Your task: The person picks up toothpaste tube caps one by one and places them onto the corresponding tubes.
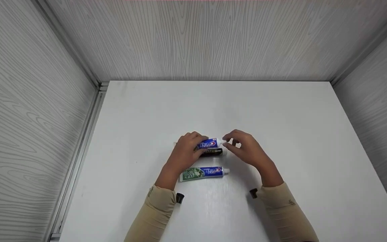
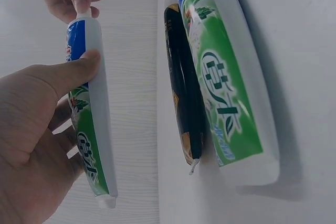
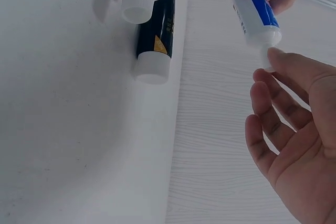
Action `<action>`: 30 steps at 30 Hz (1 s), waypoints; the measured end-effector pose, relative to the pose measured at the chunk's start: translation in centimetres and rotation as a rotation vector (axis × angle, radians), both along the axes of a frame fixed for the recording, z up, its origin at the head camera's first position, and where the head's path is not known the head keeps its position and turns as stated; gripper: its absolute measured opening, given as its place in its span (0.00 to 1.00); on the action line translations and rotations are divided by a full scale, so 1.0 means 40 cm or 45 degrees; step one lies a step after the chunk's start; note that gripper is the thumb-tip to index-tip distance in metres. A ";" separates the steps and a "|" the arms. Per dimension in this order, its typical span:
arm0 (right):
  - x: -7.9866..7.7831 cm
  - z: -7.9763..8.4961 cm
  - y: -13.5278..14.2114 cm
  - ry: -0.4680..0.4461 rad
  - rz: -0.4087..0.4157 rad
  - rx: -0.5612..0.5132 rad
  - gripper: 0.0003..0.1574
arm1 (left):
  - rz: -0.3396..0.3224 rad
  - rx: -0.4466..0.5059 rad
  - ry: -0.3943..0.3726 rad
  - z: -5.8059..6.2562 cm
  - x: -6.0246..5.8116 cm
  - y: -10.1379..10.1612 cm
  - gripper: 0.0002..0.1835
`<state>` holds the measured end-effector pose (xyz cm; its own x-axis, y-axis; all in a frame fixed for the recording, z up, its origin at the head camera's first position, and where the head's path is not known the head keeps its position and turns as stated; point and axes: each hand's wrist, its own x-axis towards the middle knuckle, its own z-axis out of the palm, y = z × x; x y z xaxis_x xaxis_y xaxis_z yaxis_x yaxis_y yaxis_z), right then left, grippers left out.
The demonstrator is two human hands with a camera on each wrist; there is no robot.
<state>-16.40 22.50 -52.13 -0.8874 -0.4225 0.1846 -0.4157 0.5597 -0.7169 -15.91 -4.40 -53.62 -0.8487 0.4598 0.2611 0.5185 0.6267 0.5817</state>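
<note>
My left hand (image 1: 186, 148) grips a blue-and-green toothpaste tube (image 2: 94, 129) around its body, thumb across the blue part. The thumb and forefinger of my right hand (image 3: 299, 108) pinch the narrow white tip (image 3: 266, 56) at the tube's end, the other fingers loosely bent. In the head view, a black toothpaste tube (image 1: 213, 152) shows just below the held one, partly hidden by my left hand. Nearer me on the table lies a second blue-and-green toothpaste tube (image 1: 202, 173), its white cap (image 1: 226, 171) pointing right.
The white table (image 1: 139, 111) meets a wood-grained panel (image 1: 213, 40) at the back. More such panels stand at the left (image 1: 29, 117) and right (image 1: 375, 87). A metal rail (image 1: 76, 174) runs along the left edge. Small black devices sit at both wrists.
</note>
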 end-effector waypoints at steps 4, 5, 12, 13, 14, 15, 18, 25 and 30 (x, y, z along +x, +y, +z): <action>0.002 -0.001 0.005 -0.031 0.011 0.010 0.12 | 0.000 -0.002 -0.009 0.000 0.002 0.001 0.20; 0.002 -0.001 0.006 -0.035 0.010 0.010 0.12 | 0.000 -0.002 -0.006 0.001 0.002 0.001 0.20; 0.002 -0.006 0.009 -0.054 -0.028 -0.006 0.16 | 0.001 0.002 -0.017 0.006 0.003 0.001 0.20; 0.002 -0.007 0.009 -0.044 -0.033 -0.015 0.17 | 0.002 0.005 -0.020 0.006 0.004 0.001 0.21; 0.003 -0.007 0.009 -0.027 -0.039 -0.022 0.17 | 0.004 0.006 -0.022 0.006 0.004 0.001 0.21; 0.004 -0.007 0.009 -0.006 -0.044 -0.031 0.17 | 0.007 0.008 -0.025 0.006 0.003 0.000 0.21; 0.007 -0.004 0.009 0.069 -0.047 -0.061 0.16 | 0.014 0.010 -0.020 0.005 0.002 0.000 0.21; 0.011 0.001 0.006 0.110 -0.052 -0.062 0.15 | 0.006 -0.002 -0.020 0.004 -0.001 0.001 0.21; 0.015 0.000 0.000 0.086 -0.022 -0.068 0.14 | -0.007 0.017 -0.030 0.007 0.002 0.003 0.20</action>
<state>-15.79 22.49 -52.12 -0.8790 -0.3955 0.2662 -0.4549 0.5289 -0.7165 -15.85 -4.29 -53.33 -0.8522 0.4610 0.2473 0.5079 0.6160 0.6021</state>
